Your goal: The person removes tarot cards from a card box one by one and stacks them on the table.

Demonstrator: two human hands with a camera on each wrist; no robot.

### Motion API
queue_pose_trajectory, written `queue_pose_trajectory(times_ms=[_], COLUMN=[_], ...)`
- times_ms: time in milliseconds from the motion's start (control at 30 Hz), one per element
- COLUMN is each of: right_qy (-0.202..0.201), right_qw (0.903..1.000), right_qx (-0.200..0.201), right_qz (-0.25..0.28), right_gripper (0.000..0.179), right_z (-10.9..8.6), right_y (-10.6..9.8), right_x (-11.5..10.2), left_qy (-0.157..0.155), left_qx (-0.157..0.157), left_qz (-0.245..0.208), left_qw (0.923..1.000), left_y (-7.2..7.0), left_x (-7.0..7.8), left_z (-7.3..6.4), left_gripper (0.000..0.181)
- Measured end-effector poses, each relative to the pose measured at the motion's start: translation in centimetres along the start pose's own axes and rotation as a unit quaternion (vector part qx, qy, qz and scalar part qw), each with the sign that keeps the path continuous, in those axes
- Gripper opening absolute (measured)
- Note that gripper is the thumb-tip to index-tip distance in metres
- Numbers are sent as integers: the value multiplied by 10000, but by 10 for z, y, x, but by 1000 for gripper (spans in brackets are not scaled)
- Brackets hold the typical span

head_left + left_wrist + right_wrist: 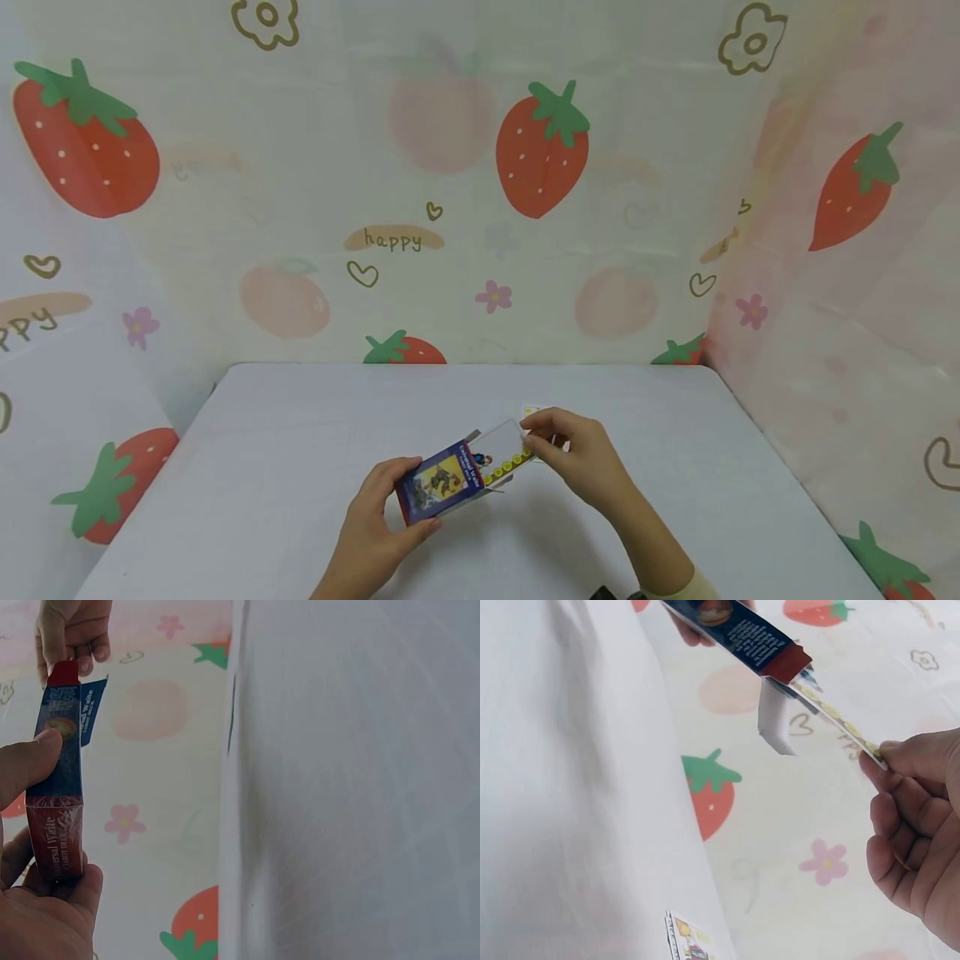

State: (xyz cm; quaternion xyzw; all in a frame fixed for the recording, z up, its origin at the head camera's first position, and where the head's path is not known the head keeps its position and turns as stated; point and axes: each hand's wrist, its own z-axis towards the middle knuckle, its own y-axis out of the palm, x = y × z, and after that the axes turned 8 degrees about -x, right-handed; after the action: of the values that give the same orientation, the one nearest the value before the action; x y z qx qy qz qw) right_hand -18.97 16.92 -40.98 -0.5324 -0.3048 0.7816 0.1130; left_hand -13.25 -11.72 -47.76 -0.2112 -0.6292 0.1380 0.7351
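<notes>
Hands [378,510] [585,454] hold a blue, red-ended box [441,483] and yellow-edged white card [502,444].

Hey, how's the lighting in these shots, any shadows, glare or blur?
Head view: fairly even light, soft shadows on the white table, Universal Waite box title readable; left wrist view: dimmer, whitish glare on the box's red end; right wrist view: grey shading across the table, box's small print too soft to read.

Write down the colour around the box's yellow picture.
Dark blue on the box, best in the head view.
</notes>
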Motion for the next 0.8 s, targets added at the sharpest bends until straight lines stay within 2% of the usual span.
queue_pose_trajectory(times_ms=[300,800], right_qy=[52,-25], right_qw=[10000,9999], right_qx=[68,156], right_qz=[-32,26], right_gripper=[13,13], right_z=[0,-1], right_y=[-7,-16], right_x=[0,1], left_qy=[62,-20], left_qx=[49,17], left_qz=[37,6], left_qw=[10000,10000], left_y=[0,0], left_x=[-2,-1], left_z=[1,0], left_gripper=[77,76])
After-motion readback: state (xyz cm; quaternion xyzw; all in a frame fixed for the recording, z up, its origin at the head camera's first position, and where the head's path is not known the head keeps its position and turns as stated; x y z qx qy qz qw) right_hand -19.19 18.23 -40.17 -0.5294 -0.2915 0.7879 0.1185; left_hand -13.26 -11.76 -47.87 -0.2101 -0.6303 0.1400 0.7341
